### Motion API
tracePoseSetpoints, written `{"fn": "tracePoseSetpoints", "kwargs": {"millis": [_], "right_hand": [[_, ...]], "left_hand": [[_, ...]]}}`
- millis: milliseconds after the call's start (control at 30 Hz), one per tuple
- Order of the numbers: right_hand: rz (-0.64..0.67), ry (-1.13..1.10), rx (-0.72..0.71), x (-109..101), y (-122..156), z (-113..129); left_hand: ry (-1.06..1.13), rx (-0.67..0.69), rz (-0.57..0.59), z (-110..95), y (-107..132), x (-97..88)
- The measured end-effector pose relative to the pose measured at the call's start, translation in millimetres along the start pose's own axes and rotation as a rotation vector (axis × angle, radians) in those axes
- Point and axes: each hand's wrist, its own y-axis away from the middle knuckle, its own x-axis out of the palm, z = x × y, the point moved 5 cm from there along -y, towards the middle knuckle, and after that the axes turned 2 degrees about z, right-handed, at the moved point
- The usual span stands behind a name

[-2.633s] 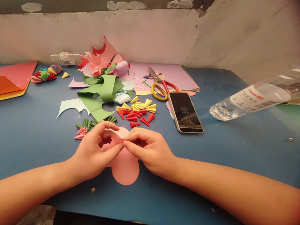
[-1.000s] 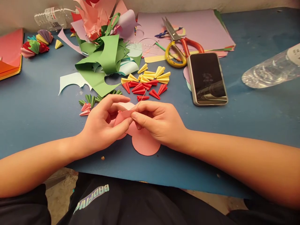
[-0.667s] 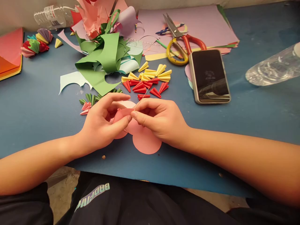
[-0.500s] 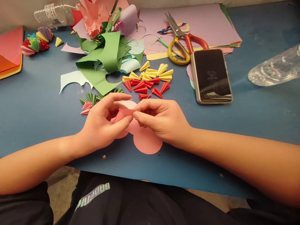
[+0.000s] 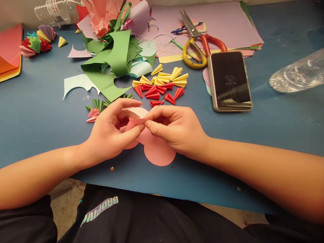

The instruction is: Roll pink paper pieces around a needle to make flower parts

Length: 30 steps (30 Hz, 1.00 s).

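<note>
Between my two hands a small pink paper piece [image 5: 136,123] is held, its left edge curled up. My left hand [image 5: 111,131] grips it with the thumb underneath and the fingers curved behind. The thumb and forefinger of my right hand [image 5: 174,126] pinch its right end. A thin needle-like rod [image 5: 159,107] sticks up out of the right fingers; its lower end is hidden. Flat pink paper circles [image 5: 160,151] lie on the table under both hands. Just beyond them are red paper cones [image 5: 152,92], yellow cones [image 5: 163,77], green cones [image 5: 97,104] and pink cones [image 5: 92,114].
Green paper offcuts [image 5: 117,57] heap up past the cones. Scissors [image 5: 194,33] rest on purple sheets [image 5: 217,20], partly behind a phone [image 5: 229,81]. A clear bottle [image 5: 298,72] lies at the right, another bottle [image 5: 57,11] at the back left. The blue table [image 5: 101,182] ends near my lap.
The pink paper piece between my fingers looks a little flatter along its upper edge. Both hands stay almost in place. The whole view has shifted slightly.
</note>
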Motion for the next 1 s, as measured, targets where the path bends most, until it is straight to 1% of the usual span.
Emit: {"fn": "tracePoseSetpoints", "kwargs": {"millis": [133,200,300,533,700,900,1000], "right_hand": [[0.008,-0.010,0.007,0.1,0.3,-1.5],[0.010,-0.017,-0.005,-0.1,-0.2,-1.0],[0.011,-0.026,-0.035,-0.3,-0.9,0.0],[-0.023,-0.018,-0.129,-0.6,0.6,2.0],[-0.035,-0.066,-0.103,-1.1,1.1,1.7],[-0.025,-0.103,-0.093,-0.2,-0.4,3.1],[-0.017,-0.125,-0.101,1.0,-0.5,3.0]], "left_hand": [[0.005,0.020,0.000,0.4,-0.6,2.7],[0.009,0.053,-0.002,0.5,-1.4,2.4],[0.019,0.111,0.002,0.8,-2.7,0.4],[0.014,0.162,-0.002,1.2,-3.7,-2.5],[0.044,0.157,-0.023,-0.1,-3.7,-1.0],[0.064,0.159,0.007,-2.1,-2.6,0.2],[0.071,0.154,-0.005,-3.1,-2.3,0.1]]}}
